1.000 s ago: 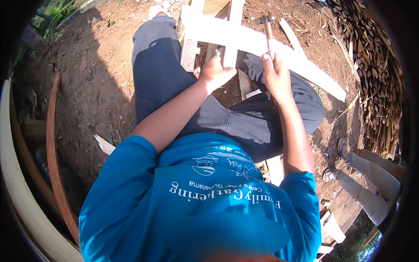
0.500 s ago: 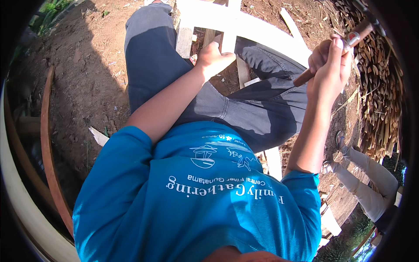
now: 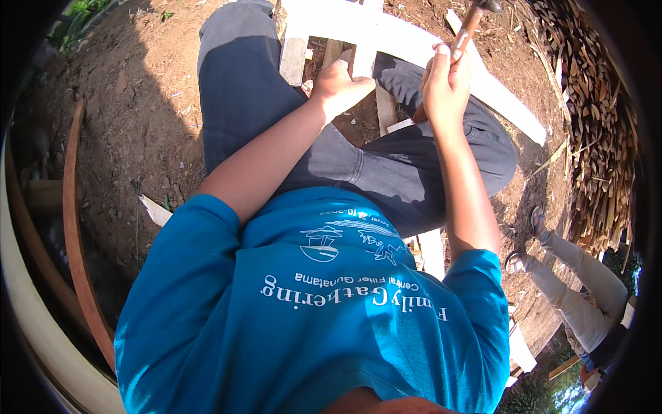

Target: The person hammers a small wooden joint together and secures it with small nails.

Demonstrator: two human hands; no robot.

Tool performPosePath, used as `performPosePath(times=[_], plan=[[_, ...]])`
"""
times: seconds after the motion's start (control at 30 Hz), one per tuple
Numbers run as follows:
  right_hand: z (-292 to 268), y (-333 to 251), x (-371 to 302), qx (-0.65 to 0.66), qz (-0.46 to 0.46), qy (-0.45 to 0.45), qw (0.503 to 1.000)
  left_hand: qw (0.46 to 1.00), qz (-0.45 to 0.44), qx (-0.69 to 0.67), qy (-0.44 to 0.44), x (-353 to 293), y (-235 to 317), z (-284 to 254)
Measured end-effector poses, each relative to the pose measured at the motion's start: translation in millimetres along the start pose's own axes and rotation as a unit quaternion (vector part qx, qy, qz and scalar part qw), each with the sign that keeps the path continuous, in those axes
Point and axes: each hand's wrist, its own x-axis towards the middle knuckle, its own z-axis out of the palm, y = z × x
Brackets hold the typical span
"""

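Note:
My right hand [image 3: 446, 86] is wrapped round the wooden handle of a hammer [image 3: 468, 31], its dark head at the top edge of the view. The handle's lower end shows below my fist. My left hand [image 3: 340, 90] is closed at the near end of a pale wooden slat [image 3: 365, 61], with the thumb pointing right; most of the fingers are hidden. This slat meets a wide, sunlit board [image 3: 420, 43] that runs across in front of me and down to the right. A shorter wooden block [image 3: 293, 61] stands out from the same board, left of my left hand.
My bent legs in dark trousers [image 3: 241, 90] flank the woodwork. Thin wood strips [image 3: 600, 138] are piled at the right. Another person's legs [image 3: 579, 290] show at the lower right. Long curved planks [image 3: 74, 207] lie at the left, on and beside bare soil.
My right hand has swung the hammer left and inward, from the far right to above the board. My left hand has stayed almost in place at the slat.

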Motion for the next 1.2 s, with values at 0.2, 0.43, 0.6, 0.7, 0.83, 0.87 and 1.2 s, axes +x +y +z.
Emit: performPosePath(times=[0.2,0.43,0.6,0.7,0.83,0.87,1.2], plan=[[-25.2,-30.0,1.7,0.064,0.08,-0.08,0.991,1.0,-0.009,-0.004,-0.007,4.0,-7.4,2.1],[-20.1,-52.4,-11.4,0.121,-0.109,0.087,0.983,1.0,-0.007,0.011,-0.015,-0.5,4.7,-0.5],[-2.4,-12.0,-12.5,-0.071,0.018,-0.103,0.992,0.999,0.032,-0.029,-0.013,-10.7,17.7,-13.0],[1.2,-33.6,-9.3,0.117,0.057,-0.024,0.991,0.999,0.01,-0.021,-0.03,-13.1,30.3,-22.0],[16.3,17.3,-8.9,-0.14,0.029,-0.143,0.979,0.998,-0.003,-0.023,-0.054,-11.1,24.3,-14.5],[8.4,15.7,-3.5,-0.185,0.082,-0.204,0.958,0.998,-0.014,-0.022,-0.06,-7.9,20.8,-12.2],[-6.8,4.6,-15.5,-0.131,-0.14,0.03,0.981,1.0,0.003,0.005,-0.014,-5.9,11.0,3.9]])
